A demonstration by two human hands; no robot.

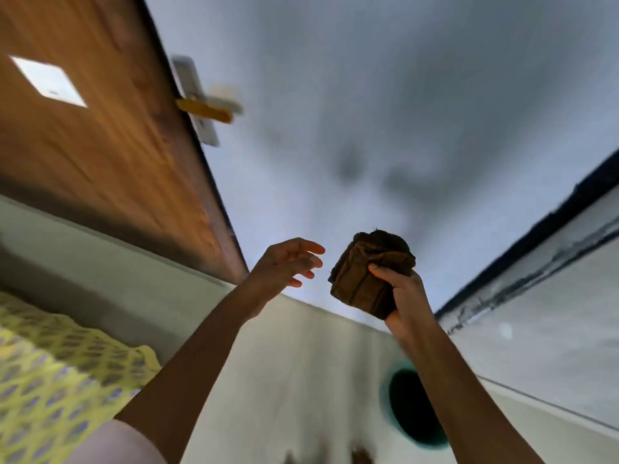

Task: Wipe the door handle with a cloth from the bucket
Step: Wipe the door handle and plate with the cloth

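My right hand (pixel 403 293) grips a folded brown cloth (pixel 365 272) and holds it up in front of me. Just to its left, my left hand (pixel 288 262) hovers with fingers spread and nothing in it. The door handle (pixel 209 107), a pale and yellowish lever on a white plate, sticks out from the edge of the wooden door (pixel 100 145) at the upper left, well above and left of both hands. The teal bucket (pixel 412 406) stands on the floor at the bottom, partly hidden behind my right forearm. The picture is blurred by motion.
A grey-white wall (pixel 368 112) fills the middle. A white square plate (pixel 48 80) sits on the door. A yellow patterned fabric (pixel 50 380) lies at the lower left. A dark-edged pale wall (pixel 552 296) runs along the right.
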